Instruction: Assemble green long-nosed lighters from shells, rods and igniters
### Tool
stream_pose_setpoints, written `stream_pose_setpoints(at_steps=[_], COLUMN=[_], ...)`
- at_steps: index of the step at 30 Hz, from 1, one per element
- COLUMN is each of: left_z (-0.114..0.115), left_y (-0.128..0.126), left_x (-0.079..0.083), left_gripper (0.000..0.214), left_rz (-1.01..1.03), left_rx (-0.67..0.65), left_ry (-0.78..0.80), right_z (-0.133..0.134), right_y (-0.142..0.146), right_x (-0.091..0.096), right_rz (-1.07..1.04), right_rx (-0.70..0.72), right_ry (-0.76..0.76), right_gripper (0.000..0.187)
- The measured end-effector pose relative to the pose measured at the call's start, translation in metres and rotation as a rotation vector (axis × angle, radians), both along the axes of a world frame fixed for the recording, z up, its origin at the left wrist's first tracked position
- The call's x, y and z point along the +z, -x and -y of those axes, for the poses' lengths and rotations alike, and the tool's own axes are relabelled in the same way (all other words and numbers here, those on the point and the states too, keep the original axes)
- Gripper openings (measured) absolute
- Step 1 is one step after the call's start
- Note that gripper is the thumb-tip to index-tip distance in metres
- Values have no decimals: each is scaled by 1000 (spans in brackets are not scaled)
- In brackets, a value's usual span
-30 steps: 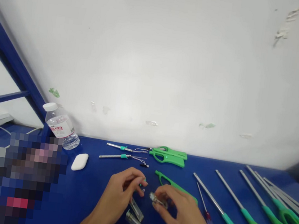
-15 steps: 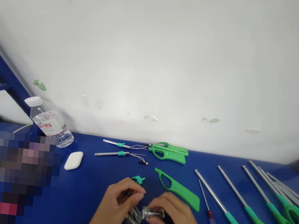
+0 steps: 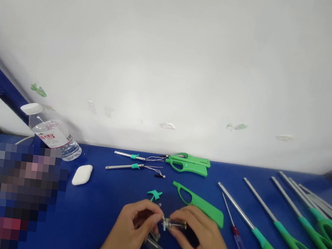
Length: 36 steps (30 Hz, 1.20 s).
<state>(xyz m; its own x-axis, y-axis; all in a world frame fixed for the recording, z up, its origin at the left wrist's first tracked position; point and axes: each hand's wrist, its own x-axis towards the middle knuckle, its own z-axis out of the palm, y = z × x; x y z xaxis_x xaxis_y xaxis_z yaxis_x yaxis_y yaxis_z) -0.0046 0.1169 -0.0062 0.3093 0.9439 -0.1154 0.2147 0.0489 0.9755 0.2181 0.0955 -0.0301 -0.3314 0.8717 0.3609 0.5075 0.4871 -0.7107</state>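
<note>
My right hand [image 3: 198, 233] grips a clear lighter fuel tank [image 3: 178, 224] between thumb and fingers, its valve end pointing left. My left hand [image 3: 138, 226] is closed in a pinch right at that valve end; whatever its fingertips hold is too small to make out. Under the left hand, more clear fuel tanks [image 3: 154, 247] lie on the blue table, partly hidden. A turquoise trigger piece [image 3: 155, 195] rests just beyond my left fingers. Beyond my right hand lies a green lighter handle shell [image 3: 201, 205], partly covered by the fingers.
Two metal lighter tubes with wires [image 3: 124, 167] lie near the wall, beside stacked green shells [image 3: 188, 166]. At right are a screwdriver [image 3: 239, 242] and several long-nosed green lighters [image 3: 299, 248]. A water bottle [image 3: 57, 135] and a white case [image 3: 82, 175] stand left.
Both hands have shifted slightly up the table. The fuel tank's valve end now meets my left fingertips, where a small gap showed before. The trigger piece is less covered.
</note>
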Motion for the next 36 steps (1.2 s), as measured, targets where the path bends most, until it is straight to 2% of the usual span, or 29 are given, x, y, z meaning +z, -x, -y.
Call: stream_pose_setpoints(at_steps=[13,25,30,36], left_z=[3,7,10,11], left_y=[2,6,9,14], left_x=[-1,-6,-8,-9], left_gripper=[26,26,20,21], left_rz=[-90,-137,-167,-198], left_rx=[-48,-126,-173,-285], left_ry=[-178,-466,-502,-497], right_z=[0,0,-1,0], right_y=[-1,-7,-7,-5], right_x=[0,-23,-18,-8], right_rz=[32,-11,-25,-32], right_rx=[-59,-34,-11,89], right_ry=[-19,-60,-27,14], right_gripper=[10,11,13,17])
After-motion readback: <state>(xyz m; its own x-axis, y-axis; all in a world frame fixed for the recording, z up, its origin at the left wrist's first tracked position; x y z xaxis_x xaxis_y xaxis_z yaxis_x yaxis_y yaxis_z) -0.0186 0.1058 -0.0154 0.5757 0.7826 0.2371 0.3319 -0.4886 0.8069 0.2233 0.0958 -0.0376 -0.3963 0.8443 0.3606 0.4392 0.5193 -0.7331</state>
